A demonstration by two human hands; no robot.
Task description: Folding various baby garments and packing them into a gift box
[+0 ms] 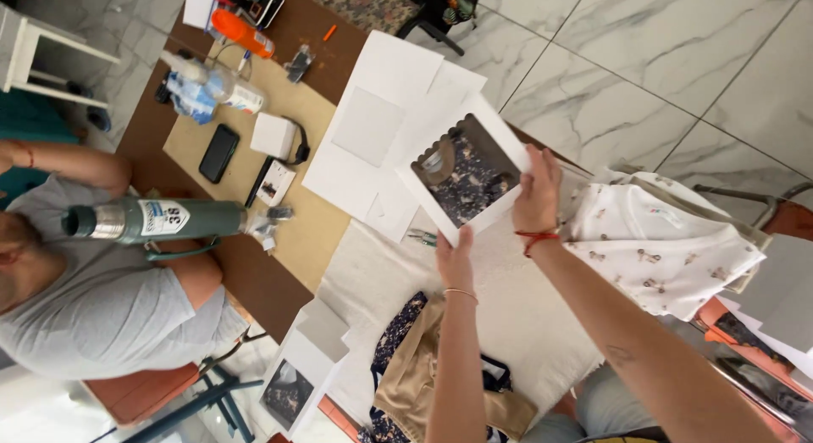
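Above the cluttered table [254,265], we hold a flat white box [461,168] with a scalloped window, dark patterned cloth inside. Our right hand [538,193] grasps its right edge, our left hand [455,258] pinches the near corner. The box's long side runs diagonally away from us; another person sits at left

The brown table [254,274] carries white sheets [373,130], a phone [218,152] and a flask [161,220].

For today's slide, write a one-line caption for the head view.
Two hands, left hand and right hand, hold a white windowed box above a cluttered table.
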